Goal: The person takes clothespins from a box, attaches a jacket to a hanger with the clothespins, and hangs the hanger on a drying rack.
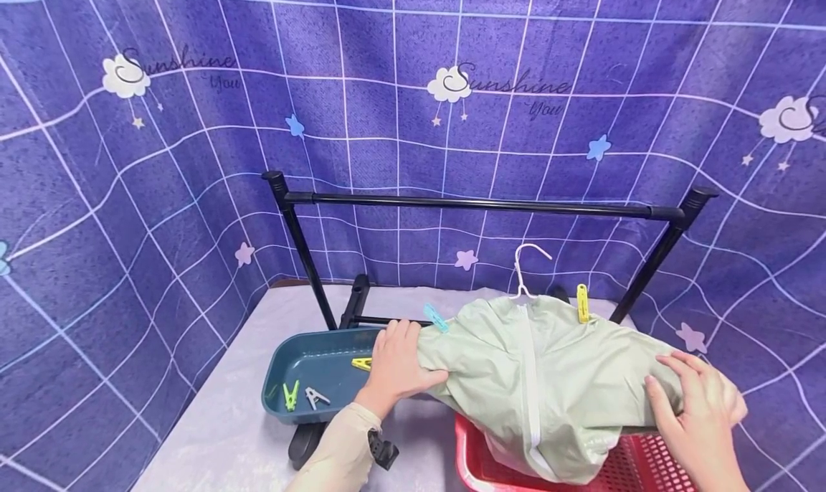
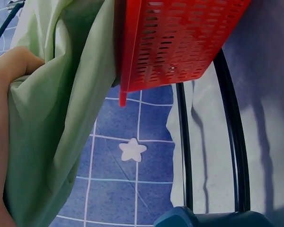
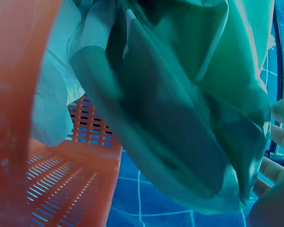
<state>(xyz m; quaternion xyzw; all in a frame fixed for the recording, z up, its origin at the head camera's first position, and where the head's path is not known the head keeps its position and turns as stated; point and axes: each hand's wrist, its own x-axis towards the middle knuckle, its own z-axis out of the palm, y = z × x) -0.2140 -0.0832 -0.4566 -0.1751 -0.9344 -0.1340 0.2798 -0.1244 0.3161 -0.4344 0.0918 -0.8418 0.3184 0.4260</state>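
A pale green jacket (image 1: 568,384) with a white zip hangs on a white hanger (image 1: 519,273), its hook standing free above the collar. A blue clothespin (image 1: 435,318) is clipped at its left shoulder and a yellow clothespin (image 1: 583,304) at its right shoulder. My left hand (image 1: 399,363) grips the left sleeve, thumb in front; the left wrist view shows the thumb pressed into the folded cloth (image 2: 47,132). At the right sleeve, my right hand (image 1: 700,402) holds the fabric between thumb and fingers. Loose sleeve folds (image 3: 180,118) hang beside that hand in the right wrist view.
Under the jacket is a red perforated basket (image 1: 652,463). A dark blue tray (image 1: 267,377) on the left holds a green clothespin (image 1: 291,396), a grey clothespin (image 1: 316,397) and a yellow clothespin (image 1: 362,363). Behind stands a black rack with a horizontal bar (image 1: 477,204).
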